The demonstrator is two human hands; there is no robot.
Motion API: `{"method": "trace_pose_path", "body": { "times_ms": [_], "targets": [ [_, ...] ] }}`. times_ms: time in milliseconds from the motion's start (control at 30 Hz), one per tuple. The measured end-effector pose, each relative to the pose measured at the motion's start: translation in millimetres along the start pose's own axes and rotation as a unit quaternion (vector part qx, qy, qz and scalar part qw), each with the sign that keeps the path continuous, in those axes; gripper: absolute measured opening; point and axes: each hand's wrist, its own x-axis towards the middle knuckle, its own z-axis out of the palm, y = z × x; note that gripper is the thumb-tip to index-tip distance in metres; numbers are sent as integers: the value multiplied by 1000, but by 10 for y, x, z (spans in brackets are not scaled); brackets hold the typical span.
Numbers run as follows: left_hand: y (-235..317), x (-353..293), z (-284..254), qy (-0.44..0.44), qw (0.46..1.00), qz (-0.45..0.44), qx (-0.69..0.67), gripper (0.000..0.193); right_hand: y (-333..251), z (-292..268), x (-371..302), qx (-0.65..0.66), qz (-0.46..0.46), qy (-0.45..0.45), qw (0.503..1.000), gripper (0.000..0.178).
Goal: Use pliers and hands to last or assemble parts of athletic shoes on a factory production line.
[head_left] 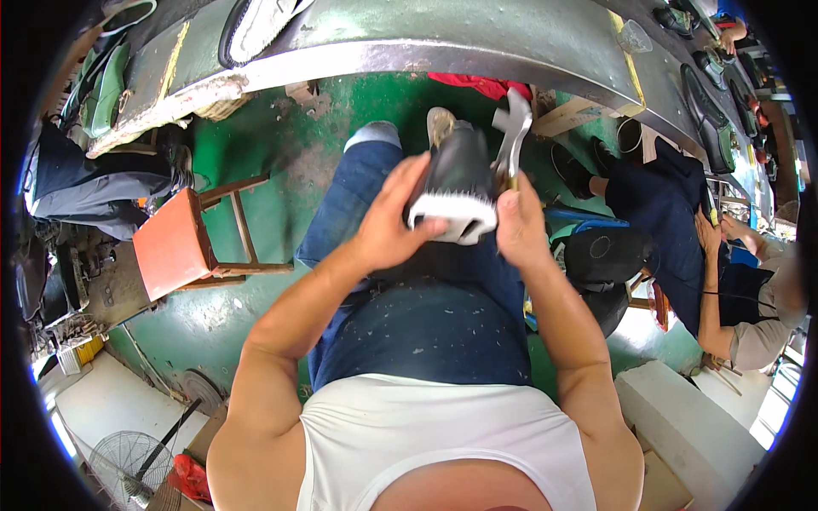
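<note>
Above my lap is a black shoe upper (462, 163) stretched over a white last (456, 223). A jagged pale fringe runs along its near edge. My left hand (392, 209) grips it from the left side, thumb over the near end of the last. In my right hand (521, 223) are metal lasting pincers (514, 128), jaws pointing up and away from me, beside the shoe's right side. The right thumb lies near the last; motion blurs its fingers a little, and whether they also touch the shoe I cannot tell.
A metal-edged workbench (400, 38) curves across the far side, with a white-soled shoe piece (256, 30) and black shoes (707, 119) on it. An orange-seated stool (175, 243) stands left. A seated co-worker (665, 204) is at right; a fan (128, 464) is lower left.
</note>
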Motion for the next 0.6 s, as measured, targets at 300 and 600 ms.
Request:
{"method": "trace_pose_path", "body": {
  "times_ms": [300,600],
  "targets": [
    [-121,411,38,63,978,-197,10,61,417,146,-31,12,167,12,986,31],
    [238,631,-214,21,949,-314,-4,49,-86,-12,15,-55,150,7,987,32]
  ]
}}
